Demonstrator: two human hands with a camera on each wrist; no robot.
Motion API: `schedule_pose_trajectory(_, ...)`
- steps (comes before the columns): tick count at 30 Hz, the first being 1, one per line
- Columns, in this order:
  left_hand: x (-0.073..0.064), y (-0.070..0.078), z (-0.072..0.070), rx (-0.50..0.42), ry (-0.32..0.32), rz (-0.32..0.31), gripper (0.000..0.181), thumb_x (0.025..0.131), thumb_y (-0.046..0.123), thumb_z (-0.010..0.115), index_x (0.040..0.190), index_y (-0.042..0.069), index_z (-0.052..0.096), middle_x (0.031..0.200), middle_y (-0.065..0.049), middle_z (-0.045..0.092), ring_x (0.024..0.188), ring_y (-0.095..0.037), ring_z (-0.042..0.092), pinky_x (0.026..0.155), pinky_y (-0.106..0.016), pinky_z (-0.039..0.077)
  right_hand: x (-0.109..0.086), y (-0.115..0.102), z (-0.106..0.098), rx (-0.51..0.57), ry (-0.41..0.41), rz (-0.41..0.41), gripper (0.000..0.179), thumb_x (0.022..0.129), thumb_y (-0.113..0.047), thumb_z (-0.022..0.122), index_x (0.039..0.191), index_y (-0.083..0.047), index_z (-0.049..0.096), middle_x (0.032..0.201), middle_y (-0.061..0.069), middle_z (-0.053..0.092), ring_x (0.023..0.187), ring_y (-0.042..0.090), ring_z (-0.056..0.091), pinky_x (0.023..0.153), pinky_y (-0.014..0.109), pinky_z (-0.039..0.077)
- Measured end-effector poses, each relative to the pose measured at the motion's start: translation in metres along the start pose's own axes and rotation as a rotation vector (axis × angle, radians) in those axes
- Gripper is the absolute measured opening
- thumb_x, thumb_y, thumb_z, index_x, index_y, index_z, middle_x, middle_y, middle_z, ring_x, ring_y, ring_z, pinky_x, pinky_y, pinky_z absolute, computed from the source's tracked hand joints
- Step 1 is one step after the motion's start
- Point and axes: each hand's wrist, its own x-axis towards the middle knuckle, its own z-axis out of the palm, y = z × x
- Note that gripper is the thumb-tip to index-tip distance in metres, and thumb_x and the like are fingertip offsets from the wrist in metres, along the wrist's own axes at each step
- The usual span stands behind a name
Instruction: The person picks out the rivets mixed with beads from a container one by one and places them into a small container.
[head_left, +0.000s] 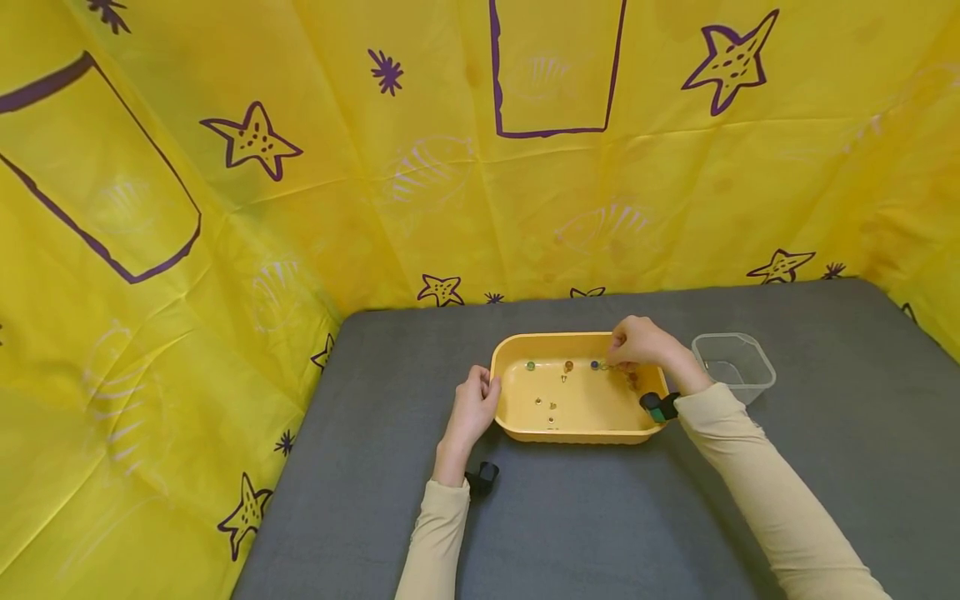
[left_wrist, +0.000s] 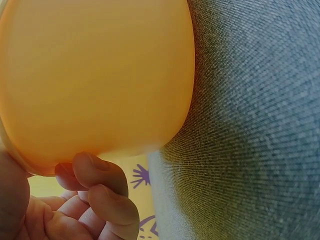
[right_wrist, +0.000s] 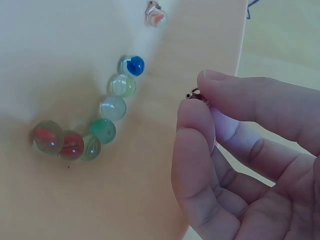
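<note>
A: Right hand [head_left: 643, 340] first. Wide or narrow?

B: Narrow. Pinching a tiny metal piece [right_wrist: 199, 96] between thumb and fingertip, at the far side of the yellow tray [head_left: 577, 437], right of the middle.

A: Any detail on that piece?

B: Only a little. Dark and shiny, with a small hole at one end and a thin loop above; otherwise too small to make out.

A: And the left hand [head_left: 474, 406]?

B: Holding too. Curled at the left end of the tray, with thumb at the rim and fingertips against the outer wall.

A: Inside the tray?

B: Glass marbles [right_wrist: 103, 131], seven in a curved row in the right wrist view. Blue at one end, then yellowish, pale, green and green again, with two reds at the other end. Apart from the row, past the blue end, an orange-and-white marble [right_wrist: 156, 18] right beside another bit of metal. Near the far left corner, a green marble [head_left: 531, 366]. Scattered across the tray floor, several gold-coloured bits [head_left: 552, 406].

A: Beyond the tray?

B: To the right, partly behind the right wrist, a clear plastic box [head_left: 750, 387]. Underneath, a grey table [head_left: 577, 517]. Behind, a yellow curtain [head_left: 450, 100] with purple stars.
</note>
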Motion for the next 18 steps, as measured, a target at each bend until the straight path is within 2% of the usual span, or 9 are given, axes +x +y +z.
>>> schedule_pose_trajectory(10, 0.001, -0.001, 0.000, 0.005, 0.000, -0.006, 0.014, 0.093, 0.013, 0.052, 0.095, -0.001, 0.050, 0.061, -0.001, 0.046, 0.052, -0.011, 0.042, 0.049, -0.023, 0.037, -0.004, 0.002, -0.007, 0.016, 0.005, 0.024, 0.011, 0.080, -0.005, 0.066, 0.075, 0.005, 0.063, 0.069, 0.015, 0.063, 0.063, 0.028, 0.062, 0.062, 0.038, 0.052)
schedule_pose_trajectory(18, 0.001, -0.001, 0.000, 0.004, 0.001, -0.007, 0.014, 0.092, 0.013, 0.053, 0.095, 0.000, 0.050, 0.061, -0.001, 0.045, 0.052, -0.011, 0.042, 0.049, -0.023, 0.037, -0.009, 0.005, -0.016, -0.018, 0.022, 0.026, 0.009, 0.078, -0.005, 0.061, 0.073, 0.002, 0.061, 0.064, 0.009, 0.059, 0.059, 0.020, 0.054, 0.058, 0.031, 0.045)
